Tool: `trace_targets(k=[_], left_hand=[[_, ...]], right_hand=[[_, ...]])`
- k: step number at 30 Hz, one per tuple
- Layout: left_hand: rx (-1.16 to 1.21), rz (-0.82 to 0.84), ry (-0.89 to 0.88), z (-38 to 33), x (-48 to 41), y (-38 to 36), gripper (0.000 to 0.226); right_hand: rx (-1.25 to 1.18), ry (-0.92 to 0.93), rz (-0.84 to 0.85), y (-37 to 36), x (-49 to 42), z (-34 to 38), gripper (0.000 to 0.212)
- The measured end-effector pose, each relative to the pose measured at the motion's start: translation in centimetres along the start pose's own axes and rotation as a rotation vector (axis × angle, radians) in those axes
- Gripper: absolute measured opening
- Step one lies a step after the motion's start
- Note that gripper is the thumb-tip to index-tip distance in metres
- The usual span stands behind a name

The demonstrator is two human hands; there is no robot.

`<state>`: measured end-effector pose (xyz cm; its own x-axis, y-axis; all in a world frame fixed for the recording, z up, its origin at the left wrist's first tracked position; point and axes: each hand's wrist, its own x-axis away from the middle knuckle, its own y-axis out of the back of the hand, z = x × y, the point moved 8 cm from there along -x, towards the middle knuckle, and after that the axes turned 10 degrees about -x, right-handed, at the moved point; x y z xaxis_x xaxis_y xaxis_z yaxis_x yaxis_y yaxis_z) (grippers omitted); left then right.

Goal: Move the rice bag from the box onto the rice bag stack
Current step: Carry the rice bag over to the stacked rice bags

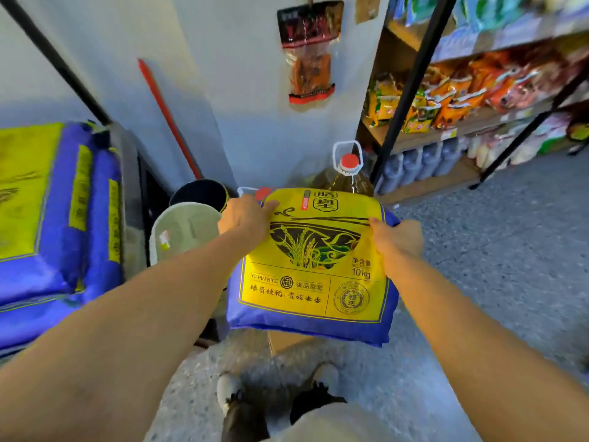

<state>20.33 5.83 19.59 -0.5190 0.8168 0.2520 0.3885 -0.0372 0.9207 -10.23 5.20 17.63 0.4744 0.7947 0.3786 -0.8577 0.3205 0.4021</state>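
Observation:
A yellow and blue 10 kg rice bag (pixel 314 282) is held up in front of me, face up and tilted. My left hand (pixel 247 218) grips its upper left corner. My right hand (pixel 398 239) clamps its right edge. Below the bag only a brown corner of the cardboard box (pixel 287 341) shows on the floor; the rest is hidden by the bag. The rice bag stack (pixel 54 224), made of matching yellow and blue bags, sits at the left, apart from the held bag.
A large oil jug with a red cap (pixel 347 177) stands behind the bag, a second cap (pixel 263 193) beside it. A white lid and dark bucket (pixel 188 228) sit between stack and bag. Snack shelves (pixel 462 122) with a black frame (pixel 411 87) stand right. My shoes (pixel 232 393) below.

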Motion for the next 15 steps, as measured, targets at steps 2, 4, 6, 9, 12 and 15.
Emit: trace_targets(k=[2,4,6,9,12,15], left_hand=[[0.052,-0.031,0.028,0.8,1.0,3.1,0.049],[0.073,-0.058,0.064,2.0,1.9,5.9,0.052],[0.106,-0.113,0.097,3.6,3.1,9.1,0.053],[0.119,-0.186,0.119,6.4,4.7,12.9,0.053],[0.120,-0.245,0.122,9.7,6.5,15.9,0.052],[0.129,-0.291,0.160,14.6,8.1,18.4,0.049]], right_hand=[[0.012,0.073,0.016,0.1,1.6,3.0,0.037],[-0.009,0.147,0.038,0.0,3.3,6.1,0.035],[-0.015,0.206,0.066,-0.3,5.6,8.6,0.037],[-0.035,0.284,0.114,-1.7,8.9,11.0,0.039],[-0.062,0.314,0.165,-3.3,12.6,12.0,0.040],[-0.052,0.373,0.228,-5.6,16.6,12.6,0.027]])
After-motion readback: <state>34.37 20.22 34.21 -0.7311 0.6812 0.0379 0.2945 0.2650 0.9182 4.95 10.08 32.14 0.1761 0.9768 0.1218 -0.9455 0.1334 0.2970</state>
